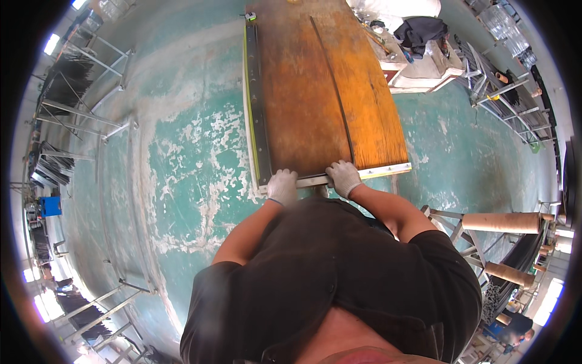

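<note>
My left hand [282,185], in a white knitted glove, is at the near left corner of a brown wooden table [297,97], its fingers curled over a short dark strip [312,176] lying along the near edge. My right hand [344,177], gloved the same way, closes on the other end of that strip. A long thin dark strip [333,79] runs from the table's far part down to my right hand. Whether the two strips join is hidden by the glove.
A dark rail with holes [259,115] and a yellow measuring tape [250,91] line the table's left edge. White-covered furniture [418,73] with a dark cloth [419,35] stands far right. Metal racks [91,115] are at the left; brown rolls [502,222] are at the right.
</note>
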